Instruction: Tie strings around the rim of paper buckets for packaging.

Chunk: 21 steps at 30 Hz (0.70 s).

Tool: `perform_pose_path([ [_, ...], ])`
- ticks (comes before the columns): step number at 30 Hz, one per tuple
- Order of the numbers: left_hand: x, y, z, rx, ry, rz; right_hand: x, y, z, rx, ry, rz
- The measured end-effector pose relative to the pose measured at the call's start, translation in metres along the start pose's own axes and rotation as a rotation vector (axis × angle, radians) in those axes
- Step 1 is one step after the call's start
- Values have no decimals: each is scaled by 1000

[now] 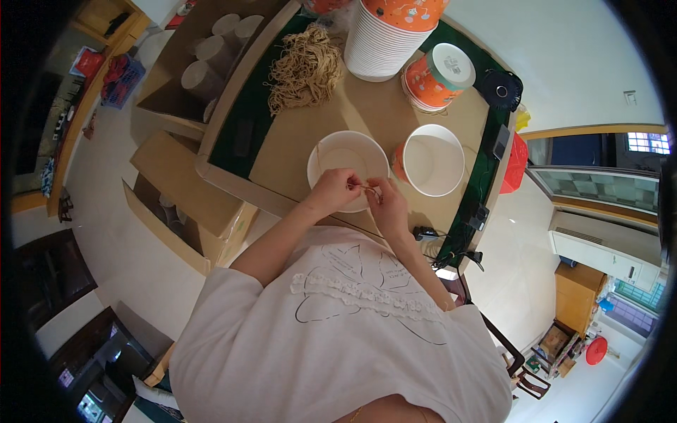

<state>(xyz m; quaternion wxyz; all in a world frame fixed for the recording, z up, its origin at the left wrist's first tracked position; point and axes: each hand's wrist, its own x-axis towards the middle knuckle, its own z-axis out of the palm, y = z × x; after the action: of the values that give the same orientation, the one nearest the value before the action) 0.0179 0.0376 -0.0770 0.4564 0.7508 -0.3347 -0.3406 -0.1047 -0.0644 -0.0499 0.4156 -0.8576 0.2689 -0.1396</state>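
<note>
Both hands meet over the near rim of a white paper bucket (354,143) at the table's near side. My left hand (334,192) is closed in a pinch on a thin tan cord (364,187). My right hand (389,206) pinches the same cord a short way to the right. A thin strand of cord also shows at the bucket's left rim. Just right of it stands a second paper bucket (438,156), orange outside and white inside, its mouth facing up. Fingers hide part of the cord between the hands.
A tangled heap of tan cord (307,69) lies at the far left of the cardboard-covered table (285,163). Beyond stand a tall stack of paper buckets (384,44) and a short upturned stack (431,83). A small black fan (501,91) sits right; cartons (189,185) stand left.
</note>
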Motion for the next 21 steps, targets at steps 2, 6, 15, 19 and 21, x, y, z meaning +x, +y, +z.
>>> perform_pose_path([
  [2, 1, 3, 0, 18, -12, 8, 2, -3, 0, -17, 3, -8],
  [6, 0, 6, -5, -91, 55, -1, 6, 5, -2, 43, -60, 50],
  [15, 4, 6, -8, 19, 46, 29, 4, 3, -5, 43, -58, 5],
  [19, 3, 5, 4, 171, 218, 176, 5, 0, -6, 44, -61, -28],
  [21, 3, 5, 5, 163, 246, 182, 5, 3, -5, 43, -47, -40],
])
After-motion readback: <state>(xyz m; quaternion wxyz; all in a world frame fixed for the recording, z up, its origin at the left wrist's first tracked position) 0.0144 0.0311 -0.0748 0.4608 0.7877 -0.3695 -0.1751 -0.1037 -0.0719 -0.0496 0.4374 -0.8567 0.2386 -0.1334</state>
